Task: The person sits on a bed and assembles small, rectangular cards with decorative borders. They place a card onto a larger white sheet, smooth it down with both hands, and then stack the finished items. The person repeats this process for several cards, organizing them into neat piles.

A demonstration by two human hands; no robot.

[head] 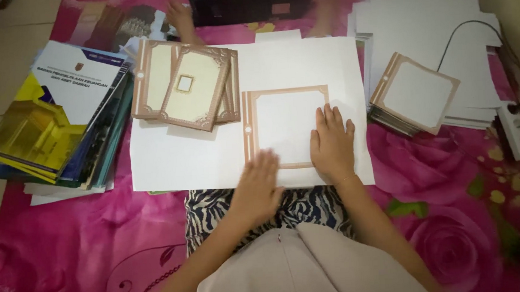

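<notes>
The left hand [257, 185] is blurred, so its fingers are hard to make out; it lies open on the lower left corner of the bordered card [288, 127]. The right hand [331, 143] rests flat, fingers spread, on the card's right edge, gripping nothing. The card lies on a white sheet [212, 149].

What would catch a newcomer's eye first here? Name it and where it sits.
First, the two hands at the centre: the right hand lies flat on a brown-bordered white card, and the left hand, blurred, sits at the card's lower left edge. The card lies on a large white sheet over a bright pink rose-patterned cloth. A stack of colourful booklets fills the left.
</notes>
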